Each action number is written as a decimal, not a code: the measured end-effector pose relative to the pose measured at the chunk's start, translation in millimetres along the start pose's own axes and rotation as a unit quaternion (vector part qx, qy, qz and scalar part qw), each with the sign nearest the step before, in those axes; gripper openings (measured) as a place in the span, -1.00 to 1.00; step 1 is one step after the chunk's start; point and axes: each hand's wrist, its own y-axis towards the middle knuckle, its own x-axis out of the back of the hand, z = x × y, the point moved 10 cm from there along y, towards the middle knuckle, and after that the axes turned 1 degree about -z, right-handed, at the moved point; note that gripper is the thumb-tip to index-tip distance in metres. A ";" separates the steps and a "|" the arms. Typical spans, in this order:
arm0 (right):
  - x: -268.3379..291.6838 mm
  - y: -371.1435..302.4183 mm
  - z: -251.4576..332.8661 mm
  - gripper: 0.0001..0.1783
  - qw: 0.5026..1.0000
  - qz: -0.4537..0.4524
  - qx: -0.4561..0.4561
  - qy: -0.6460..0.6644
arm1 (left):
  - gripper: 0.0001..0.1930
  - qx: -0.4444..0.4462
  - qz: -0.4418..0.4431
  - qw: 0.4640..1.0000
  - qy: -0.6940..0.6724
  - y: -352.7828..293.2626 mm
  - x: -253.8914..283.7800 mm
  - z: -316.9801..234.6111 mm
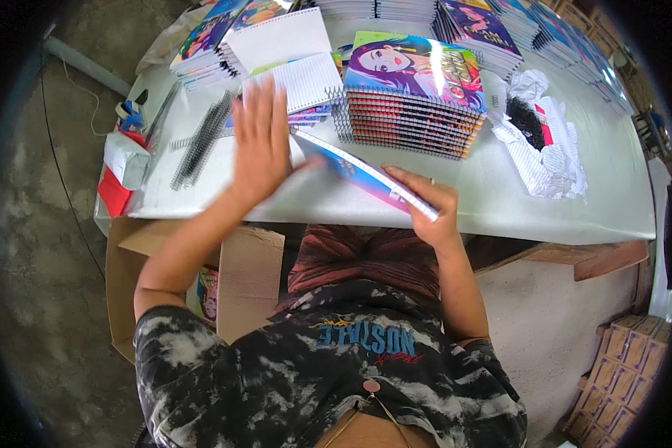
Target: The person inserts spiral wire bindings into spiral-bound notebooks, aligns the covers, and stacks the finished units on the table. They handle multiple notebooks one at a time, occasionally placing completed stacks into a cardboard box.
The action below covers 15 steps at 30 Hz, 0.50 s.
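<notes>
My right hand point(433, 205) is closed on one end of a thin notebook point(351, 173) with a blue and pink cover. The notebook tilts above the table's near edge, its white page edge turned up; a row of small marks or holes runs along that edge. At its far left end is my left hand point(261, 142), slightly blurred, fingers stretched out and the thumb near the cover. Whether this hand touches the notebook I cannot tell. Dark spiral binding coils point(201, 142) lie in a bunch left of my left hand. Beyond it rests an open spiral notebook point(295, 81) with lined pages.
A tall stack of spiral notebooks point(411, 112) with illustrated covers stands ahead. Crumpled lined paper point(545, 168) holding black bits lies at the right. More notebook stacks point(485, 33) line the back of the white table point(605, 213). Below the table, an open cardboard box point(250, 276) sits left.
</notes>
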 end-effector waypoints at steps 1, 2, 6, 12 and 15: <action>-2.2 0.1 2.2 -0.58 1.000 0.003 -0.003 -0.003 | -0.04 0.012 -0.036 0.999 -0.022 -27.7 -14.1 -3.3; -1.4 -1.2 2.3 -0.58 1.000 0.006 -0.010 -0.011 | 0.09 -0.049 0.068 0.993 0.082 -50.9 -38.9 -18.0; -17.0 -3.9 17.5 -0.63 0.999 0.021 0.043 -0.004 | 0.14 0.023 -0.236 0.968 0.082 -16.9 29.2 59.4; -14.7 -13.5 8.3 -0.69 0.998 -0.010 0.065 -0.005 | 0.20 -0.108 -0.168 0.980 -0.023 -69.6 -7.6 -27.4; -25.8 -8.0 32.1 -0.70 0.995 0.032 0.095 -0.007 | 0.18 0.030 -0.187 0.982 0.007 -86.7 -3.1 6.0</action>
